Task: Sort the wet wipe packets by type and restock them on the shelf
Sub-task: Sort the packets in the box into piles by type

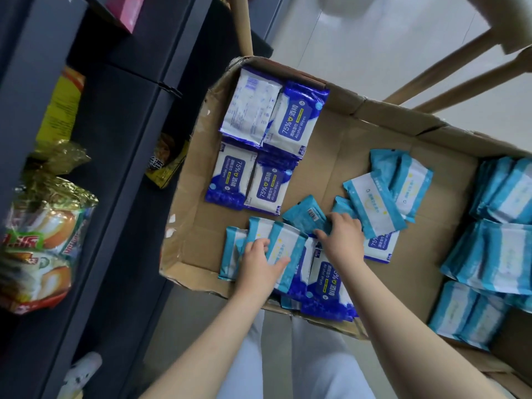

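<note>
while the left hand (259, 263) pinches a teal packet (288, 243) between thumb and fingers, the right hand (342, 240) curls round a small packet (306, 216) just beside it, both low in the box (325, 174). four blue packets (259, 156) lie grouped far left; the overlapping teal stacks (501, 254) at the right can't be counted.

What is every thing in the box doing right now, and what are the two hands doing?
cardboard box: open, flaps folded out.
dark blue packets: lying flat together in the far left corner, one back side up.
light blue stacks: lined up along the right side.
mixed pile: loose, both colours overlapping.
left hand: grips a light blue packet.
right hand: grips a barcode-up packet.
</note>
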`<state>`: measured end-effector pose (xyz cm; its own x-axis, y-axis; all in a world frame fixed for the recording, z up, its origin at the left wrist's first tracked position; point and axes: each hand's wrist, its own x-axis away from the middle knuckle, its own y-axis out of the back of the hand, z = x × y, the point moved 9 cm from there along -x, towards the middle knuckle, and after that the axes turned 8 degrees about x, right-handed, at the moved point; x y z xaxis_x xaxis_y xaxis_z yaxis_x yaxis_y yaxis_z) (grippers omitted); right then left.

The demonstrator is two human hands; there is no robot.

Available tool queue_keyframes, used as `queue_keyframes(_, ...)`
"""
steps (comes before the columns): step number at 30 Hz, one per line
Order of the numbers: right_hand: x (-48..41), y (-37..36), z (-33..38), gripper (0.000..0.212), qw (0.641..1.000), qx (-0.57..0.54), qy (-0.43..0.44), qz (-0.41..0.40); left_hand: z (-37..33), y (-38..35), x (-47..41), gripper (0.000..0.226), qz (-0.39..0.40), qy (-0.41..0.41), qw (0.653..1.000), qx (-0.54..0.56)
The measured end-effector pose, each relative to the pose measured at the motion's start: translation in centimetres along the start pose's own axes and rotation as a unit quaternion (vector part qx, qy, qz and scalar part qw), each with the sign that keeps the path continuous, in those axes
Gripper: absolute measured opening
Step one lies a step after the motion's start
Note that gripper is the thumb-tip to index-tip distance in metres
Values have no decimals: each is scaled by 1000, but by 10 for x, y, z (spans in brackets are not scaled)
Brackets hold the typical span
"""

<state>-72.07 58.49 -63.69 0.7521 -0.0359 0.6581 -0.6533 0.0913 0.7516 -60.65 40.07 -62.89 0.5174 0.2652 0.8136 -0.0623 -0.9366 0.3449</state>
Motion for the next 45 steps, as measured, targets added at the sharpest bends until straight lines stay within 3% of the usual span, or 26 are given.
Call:
queue_keyframes(6,-2,3,-14,20,975,-222,4,1,13,-4,10,55,-102,52,993,-35)
queue_keyframes(9,5,13,-28,16,925,-380,-18,-23,15,-8,11,49,-108,80,990,-28)
queue_keyframes(13,17,28,-52,21,849,-526,-40,-43,18,-14,13,46,-115,90,986,81)
queue_keyframes(18,42,41,-89,10,797,-601,-43,-35,11,-15,32,45,-129,99,949,270)
queue_keyframes(24,79,27,-159,20,756,-644,-111,-41,-13,-14,78,34,-193,29,943,270)
queue_keyframes(26,94,16,-181,20,743,-654,-139,-43,-22,-29,86,31,-165,23,941,295)
queue_keyframes(29,114,1,-214,16,716,-672,-179,-58,-47,-76,93,35,-60,16,948,313)
queue_keyframes(36,153,-33,-305,12,676,-674,-289,-68,-75,-208,106,32,169,38,974,144)
queue_keyframes(40,171,-36,-369,26,670,-643,-353,-115,-76,-266,110,26,203,48,976,59)
queue_keyframes(45,173,-40,-425,26,707,-571,-395,-137,-82,-323,115,17,206,50,977,-14)
